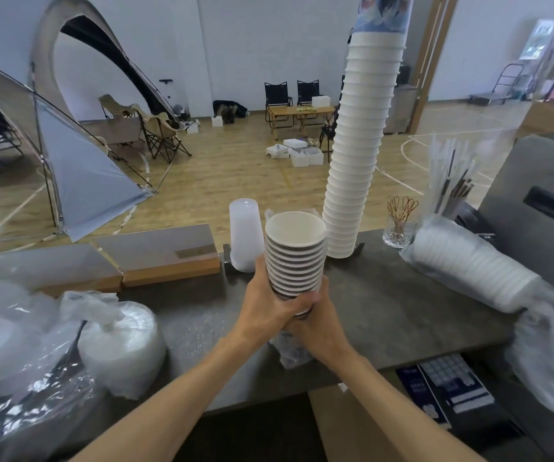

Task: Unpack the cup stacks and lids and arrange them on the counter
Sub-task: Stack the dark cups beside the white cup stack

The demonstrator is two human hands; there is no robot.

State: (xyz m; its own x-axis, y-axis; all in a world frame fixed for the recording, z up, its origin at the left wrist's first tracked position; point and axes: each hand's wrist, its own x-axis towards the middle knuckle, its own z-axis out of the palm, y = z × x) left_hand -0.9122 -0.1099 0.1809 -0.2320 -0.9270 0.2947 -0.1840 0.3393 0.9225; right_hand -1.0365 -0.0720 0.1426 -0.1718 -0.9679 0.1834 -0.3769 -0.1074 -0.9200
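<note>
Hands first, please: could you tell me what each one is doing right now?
Left hand: grips the cup stack.
Right hand: grips the same stack, lower down.

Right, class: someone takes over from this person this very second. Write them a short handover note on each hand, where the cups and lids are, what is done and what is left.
Left hand and right hand: both grip the lower part of a short cup stack, upright, mouth up, over the counter.
Plastic wrap hangs below the hands, off the stack's upper part.
Done: tall white cup stack stands at the counter's back edge, with a clear cup stack beside it.
Left: set this stack down; unpack the bagged cups lying on the right and the bagged lids on the left.
</note>
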